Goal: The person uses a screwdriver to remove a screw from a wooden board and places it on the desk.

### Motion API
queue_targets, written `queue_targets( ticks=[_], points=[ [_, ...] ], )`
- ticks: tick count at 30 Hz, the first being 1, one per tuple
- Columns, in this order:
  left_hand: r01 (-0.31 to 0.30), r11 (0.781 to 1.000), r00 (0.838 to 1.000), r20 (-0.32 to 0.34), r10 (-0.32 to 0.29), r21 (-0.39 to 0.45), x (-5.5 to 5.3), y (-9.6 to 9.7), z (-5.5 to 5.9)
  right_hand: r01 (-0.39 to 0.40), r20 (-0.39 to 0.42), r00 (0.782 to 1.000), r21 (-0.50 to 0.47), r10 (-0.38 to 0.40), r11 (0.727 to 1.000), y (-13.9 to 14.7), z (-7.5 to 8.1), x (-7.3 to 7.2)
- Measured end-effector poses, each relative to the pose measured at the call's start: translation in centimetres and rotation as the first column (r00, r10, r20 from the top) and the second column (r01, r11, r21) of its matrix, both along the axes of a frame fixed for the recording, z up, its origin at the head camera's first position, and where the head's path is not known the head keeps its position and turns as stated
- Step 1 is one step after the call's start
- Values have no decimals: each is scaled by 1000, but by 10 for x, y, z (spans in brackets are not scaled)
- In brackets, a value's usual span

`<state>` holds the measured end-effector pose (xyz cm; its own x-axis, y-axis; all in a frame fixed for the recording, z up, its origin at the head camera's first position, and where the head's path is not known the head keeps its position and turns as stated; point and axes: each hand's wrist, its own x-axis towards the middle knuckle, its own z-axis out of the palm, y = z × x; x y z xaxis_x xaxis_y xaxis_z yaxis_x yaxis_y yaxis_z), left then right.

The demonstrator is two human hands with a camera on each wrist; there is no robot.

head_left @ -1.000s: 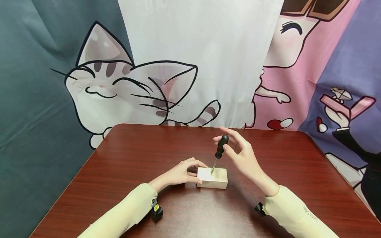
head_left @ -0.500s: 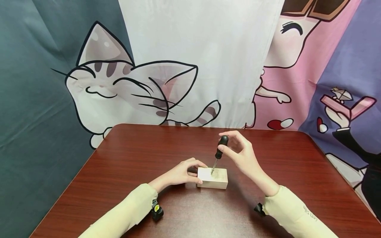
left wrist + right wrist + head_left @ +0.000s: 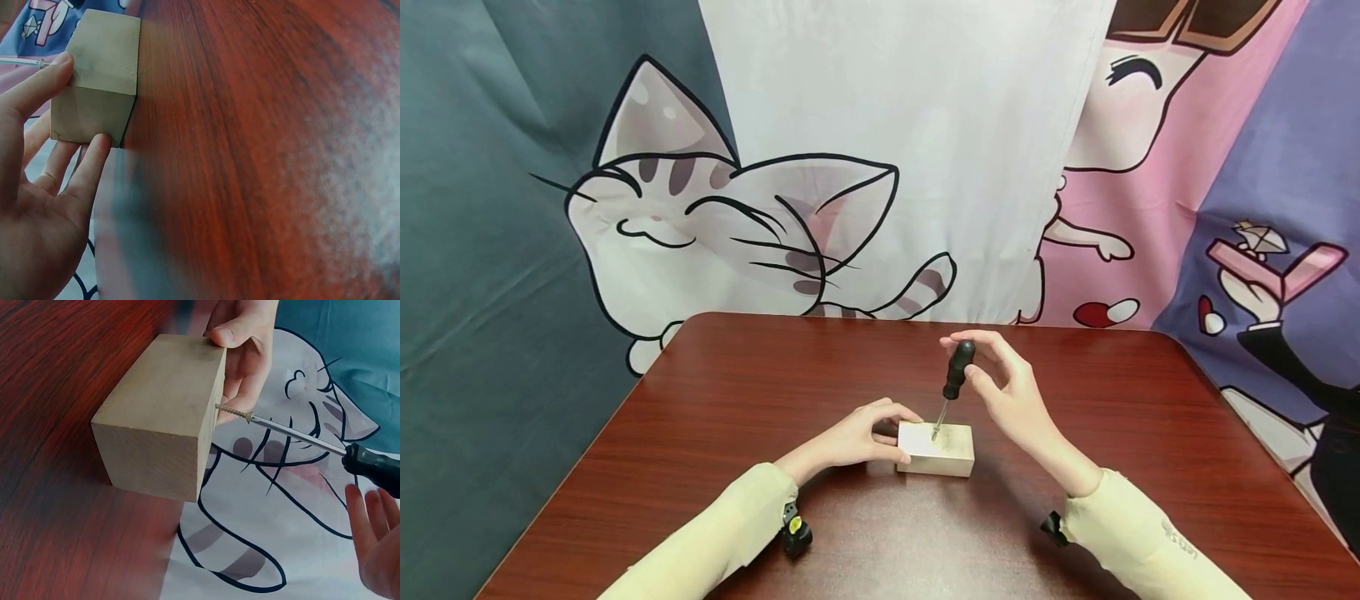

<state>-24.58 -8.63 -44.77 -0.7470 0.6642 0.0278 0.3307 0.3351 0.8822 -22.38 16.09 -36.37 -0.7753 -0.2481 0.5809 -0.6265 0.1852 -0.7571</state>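
Note:
In the head view a pale wooden block (image 3: pixel 935 462) lies on the table, its left end gripped by my left hand (image 3: pixel 853 435), thumb on the near side and fingers behind. A threaded screw (image 3: pixel 230 410) sticks out of the block's top face; how deep it sits is hidden. On the screw's head stands the tip of a screwdriver (image 3: pixel 958 371) with a black handle and a steel shaft, leaning slightly right. My right hand (image 3: pixel 1011 392) holds that handle loosely between thumb and fingertips, one finger reaching over near its top. In the left wrist view the left fingers (image 3: pixel 94 169) touch the block's end.
The reddish-brown wooden table (image 3: pixel 775 358) spreads around the block. Behind its far edge hangs a cloth backdrop (image 3: pixel 850 100) with cartoon figures. Small black devices (image 3: pixel 795 533) are strapped at both wrists, by the cream sleeves.
My right fingers, spread a second ago, closed round the handle, then thumb and fingers shifted back slightly. The screwdriver, block and left hand stay nearly where they were.

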Motion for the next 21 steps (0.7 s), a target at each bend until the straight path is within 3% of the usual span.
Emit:
queue_targets(
  ticks=[4, 7, 14, 21],
  points=[
    [-1, 1000, 1000, 3, 1, 2, 0, 0, -1, 103, -16, 995, 21, -102, 994, -1, -1, 1],
    [0, 1000, 1000, 4, 0, 2, 0, 0, -2, 132, 2, 991, 16, -132, 991, -1, -2, 0],
    [1, 1000, 1000, 8, -1, 1, -1, 0, -4, 118, 81, 990, 6, -118, 993, 0, 0, 1],
    [3, 1000, 1000, 7, -3, 5, -1, 0, -3, 84, 69, 994, 4, -84, 996, -6, 19, 14]
  ],
)
